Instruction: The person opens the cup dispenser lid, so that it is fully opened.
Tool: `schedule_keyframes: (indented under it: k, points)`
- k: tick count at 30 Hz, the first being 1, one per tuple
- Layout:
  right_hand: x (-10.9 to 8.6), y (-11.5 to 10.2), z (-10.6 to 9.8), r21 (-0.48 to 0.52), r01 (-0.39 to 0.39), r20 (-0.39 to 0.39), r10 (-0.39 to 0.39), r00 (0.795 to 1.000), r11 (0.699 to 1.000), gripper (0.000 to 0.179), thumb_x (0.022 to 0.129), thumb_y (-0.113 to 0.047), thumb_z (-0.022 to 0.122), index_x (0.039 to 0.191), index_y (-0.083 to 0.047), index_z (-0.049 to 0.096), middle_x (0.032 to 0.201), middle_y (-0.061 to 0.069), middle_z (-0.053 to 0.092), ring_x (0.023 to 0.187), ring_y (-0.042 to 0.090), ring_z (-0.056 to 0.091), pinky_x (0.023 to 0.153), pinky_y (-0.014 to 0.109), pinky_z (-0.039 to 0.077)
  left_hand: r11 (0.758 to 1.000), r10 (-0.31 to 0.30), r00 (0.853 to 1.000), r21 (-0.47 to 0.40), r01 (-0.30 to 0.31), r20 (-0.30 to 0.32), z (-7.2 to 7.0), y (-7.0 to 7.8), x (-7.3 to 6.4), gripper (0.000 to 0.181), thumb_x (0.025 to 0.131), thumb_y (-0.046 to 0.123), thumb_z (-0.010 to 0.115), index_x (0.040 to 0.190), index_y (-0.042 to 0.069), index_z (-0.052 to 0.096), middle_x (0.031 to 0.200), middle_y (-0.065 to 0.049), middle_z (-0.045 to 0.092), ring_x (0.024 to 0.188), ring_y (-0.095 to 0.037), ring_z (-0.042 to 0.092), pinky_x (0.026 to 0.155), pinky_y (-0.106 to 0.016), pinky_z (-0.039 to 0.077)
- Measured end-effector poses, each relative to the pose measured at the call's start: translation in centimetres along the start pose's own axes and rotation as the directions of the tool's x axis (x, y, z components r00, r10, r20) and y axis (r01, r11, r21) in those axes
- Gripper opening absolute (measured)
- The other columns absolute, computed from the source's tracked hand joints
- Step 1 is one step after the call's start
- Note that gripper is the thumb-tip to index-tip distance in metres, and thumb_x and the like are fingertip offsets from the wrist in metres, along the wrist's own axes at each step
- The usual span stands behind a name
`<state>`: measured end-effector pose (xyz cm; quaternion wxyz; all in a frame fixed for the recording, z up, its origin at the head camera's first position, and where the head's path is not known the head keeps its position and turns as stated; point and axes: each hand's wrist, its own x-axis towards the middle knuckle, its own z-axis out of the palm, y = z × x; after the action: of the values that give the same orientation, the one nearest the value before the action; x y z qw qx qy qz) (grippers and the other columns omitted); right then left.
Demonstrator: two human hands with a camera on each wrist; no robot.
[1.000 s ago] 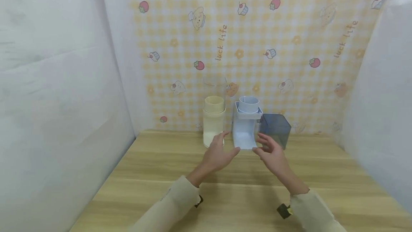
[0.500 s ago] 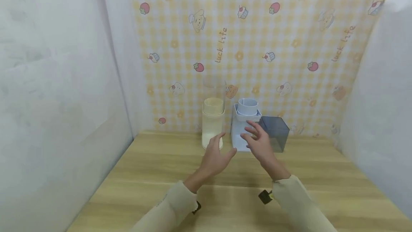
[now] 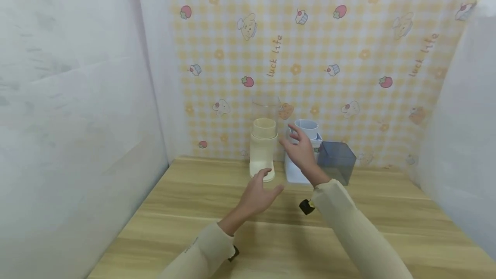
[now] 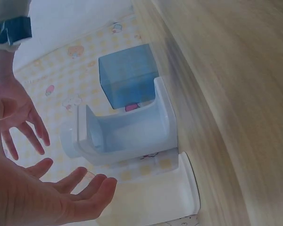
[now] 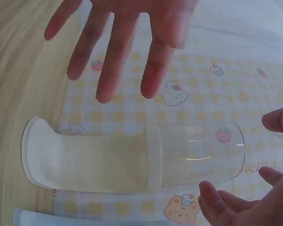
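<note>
Hovering loose, empty — left hand (image 3: 256,195) and right hand (image 3: 302,153) near cream stand (image 3: 261,152); sideways swipe by the right could tip clear cup (image 5: 200,153) or blue stand (image 4: 134,134).

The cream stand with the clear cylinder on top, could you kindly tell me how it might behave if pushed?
Pushed high up, the cream stand would probably tip, being tall and narrow. The clear cylinder looks smooth and thin-walled, so it may be slippery and perhaps fragile.
</note>
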<state>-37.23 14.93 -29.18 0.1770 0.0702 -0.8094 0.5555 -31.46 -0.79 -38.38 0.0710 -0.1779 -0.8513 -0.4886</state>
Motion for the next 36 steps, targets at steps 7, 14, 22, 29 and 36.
schedule_keyframes:
  k: [7,14,22,29,36]
  points:
    - [2.9,-0.3,1.7,-0.04,-0.025,-0.006,0.024,1.0,0.999,0.065,0.091,-0.034,0.066,0.148,-0.014,0.043,0.151,0.021,0.039,0.138,0.037,0.039,0.102,0.056,0.043,1.0,0.008,1.0,-0.029,-0.008,-0.008,0.3,-0.6,-0.2,0.069,0.091,0.046,0.064,0.145,0.008,0.042,0.144,-0.019,0.045,0.133,-0.038,0.043,0.103,-0.057,0.041]
    - [5.9,-1.1,2.9,-0.118,-0.004,-0.015,0.003,1.0,0.993,0.072,0.091,-0.042,0.065,0.153,-0.017,0.036,0.157,0.016,0.032,0.142,0.038,0.032,0.111,0.056,0.033,0.999,0.026,0.999,-0.039,-0.027,-0.023,0.0,-0.8,-0.3,0.066,0.092,0.042,0.064,0.144,0.007,0.043,0.143,-0.018,0.047,0.131,-0.036,0.044,0.103,-0.054,0.041]
    - [8.4,-2.7,3.8,-0.174,0.067,0.022,-0.064,0.998,0.983,0.077,0.091,-0.048,0.063,0.156,-0.024,0.03,0.16,0.011,0.021,0.141,0.041,0.028,0.11,0.059,0.03,0.998,0.023,1.0,-0.05,-0.024,-0.005,-0.2,-1.2,-0.4,0.062,0.094,0.033,0.065,0.144,0.006,0.042,0.143,-0.018,0.046,0.132,-0.037,0.044,0.105,-0.054,0.04]
    - [9.1,-2.4,4.1,-0.27,0.062,0.117,-0.031,0.993,0.961,0.071,0.094,-0.047,0.057,0.156,-0.025,0.03,0.162,0.013,0.019,0.144,0.049,0.014,0.111,0.068,0.02,0.998,0.011,1.0,-0.061,-0.011,-0.003,-0.3,-1.4,-0.5,0.063,0.093,0.035,0.065,0.144,0.006,0.041,0.143,-0.019,0.046,0.132,-0.039,0.044,0.104,-0.056,0.04]
    - [9.0,-1.2,4.6,-0.355,0.115,0.04,-0.108,0.993,0.928,0.076,0.088,-0.05,0.066,0.151,-0.022,0.033,0.151,0.018,0.037,0.115,0.042,0.048,0.095,0.056,0.043,0.998,0.011,1.0,-0.055,-0.011,-0.001,-0.7,-1.4,-0.7,0.065,0.093,0.04,0.065,0.145,0.008,0.041,0.144,-0.018,0.045,0.132,-0.039,0.044,0.103,-0.056,0.041]
